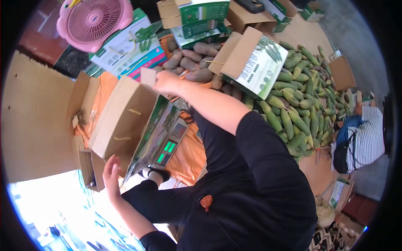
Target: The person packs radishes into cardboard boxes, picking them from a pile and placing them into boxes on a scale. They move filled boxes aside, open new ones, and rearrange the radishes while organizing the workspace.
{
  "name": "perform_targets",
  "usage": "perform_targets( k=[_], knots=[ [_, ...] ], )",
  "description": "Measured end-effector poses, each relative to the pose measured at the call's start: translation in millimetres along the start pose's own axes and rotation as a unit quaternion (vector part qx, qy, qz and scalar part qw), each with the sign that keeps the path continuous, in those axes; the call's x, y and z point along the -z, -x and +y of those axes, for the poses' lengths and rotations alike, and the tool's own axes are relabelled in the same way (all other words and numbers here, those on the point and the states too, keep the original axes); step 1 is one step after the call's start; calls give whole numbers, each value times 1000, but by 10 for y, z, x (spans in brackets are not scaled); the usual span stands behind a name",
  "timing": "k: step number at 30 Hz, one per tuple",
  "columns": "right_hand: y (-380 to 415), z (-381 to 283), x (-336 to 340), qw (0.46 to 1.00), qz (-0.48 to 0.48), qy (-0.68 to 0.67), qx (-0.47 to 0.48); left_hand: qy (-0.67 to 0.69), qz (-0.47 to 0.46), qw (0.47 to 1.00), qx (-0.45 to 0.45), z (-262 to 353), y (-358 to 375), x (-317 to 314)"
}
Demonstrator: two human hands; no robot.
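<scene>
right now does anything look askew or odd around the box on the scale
Yes: the open carton sits tilted over the scale, hiding part of it. The right hand grips its top flap and the left hand is open beside its lower edge. Nothing looks spilled.

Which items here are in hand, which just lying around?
In hand:
- left hand, under the carton
- right hand, on its top flap
- cardboard carton
- scale

Lying about:
- pink fan
- cucumber pile
- sweet potatoes
- seated person
</scene>
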State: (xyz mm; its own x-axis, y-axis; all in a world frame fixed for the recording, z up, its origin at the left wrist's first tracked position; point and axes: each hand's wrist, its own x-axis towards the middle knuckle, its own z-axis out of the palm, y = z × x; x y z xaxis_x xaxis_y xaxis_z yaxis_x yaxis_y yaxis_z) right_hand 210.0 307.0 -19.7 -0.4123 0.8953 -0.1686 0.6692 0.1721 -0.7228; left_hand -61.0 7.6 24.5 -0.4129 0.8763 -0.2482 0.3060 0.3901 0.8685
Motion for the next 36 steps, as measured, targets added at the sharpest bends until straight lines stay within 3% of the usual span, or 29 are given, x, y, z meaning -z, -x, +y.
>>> perform_targets(
  k=[1, 2, 3, 4, 5, 7, 13, 17, 19, 21, 23, 25, 28, 30, 34, 36],
  knots=[
    [17, 11, 37, 998, 20, -54, 19, 22, -84, 996, 31, 66, 41, -1],
    [-103, 135, -58, 988, 20, -149, 44, 26, -110, 993, 34, 62, 59, -2],
    [53, -73, 206, 985, -26, -172, -5, 30, -139, 989, 36, 58, 63, -17],
    [-11, -49, 230, 970, -34, -241, 32, 29, -148, 987, 50, 135, 85, -50],
    [-71, -32, 244, 975, 14, -222, 23, 29, -149, 987, 51, 138, 95, -32],
    [264, -332, 683, 933, -46, -356, -8, 46, -194, 979, 37, 149, 69, -44],
    [636, -220, 1080, 934, 6, -352, 61, 73, -232, 970, 13, 260, 87, -116],
    [827, 602, 746, 941, 56, -329, 49, 45, -219, 974, 39, 201, 77, -78],
    [1040, 1088, 503, 954, 147, -257, 47, 29, -214, 975, 59, 107, 64, -44],
    [1363, 1480, 303, 934, 104, -313, -141, 13, -217, 974, 67, 47, 57, -33],
    [1639, 2332, -262, 947, 116, -245, -171, -4, -219, 973, 76, 15, 61, -25],
    [2124, 2548, -389, 952, 53, -128, -273, -12, -212, 973, 94, 7, 62, -28],
    [2667, 3031, -706, 962, 52, -38, -266, -18, -153, 983, 98, 23, 87, 6],
    [2900, 3138, -733, 927, 56, -12, -370, -61, -130, 984, 103, 115, 132, 36],
    [3086, 3685, -912, 917, 72, 31, -392, -93, -96, 987, 84, 310, 277, 28],
    [3062, 3598, -793, 902, 144, 8, -407, -69, -99, 990, 73, 351, 390, -5]
  ],
)
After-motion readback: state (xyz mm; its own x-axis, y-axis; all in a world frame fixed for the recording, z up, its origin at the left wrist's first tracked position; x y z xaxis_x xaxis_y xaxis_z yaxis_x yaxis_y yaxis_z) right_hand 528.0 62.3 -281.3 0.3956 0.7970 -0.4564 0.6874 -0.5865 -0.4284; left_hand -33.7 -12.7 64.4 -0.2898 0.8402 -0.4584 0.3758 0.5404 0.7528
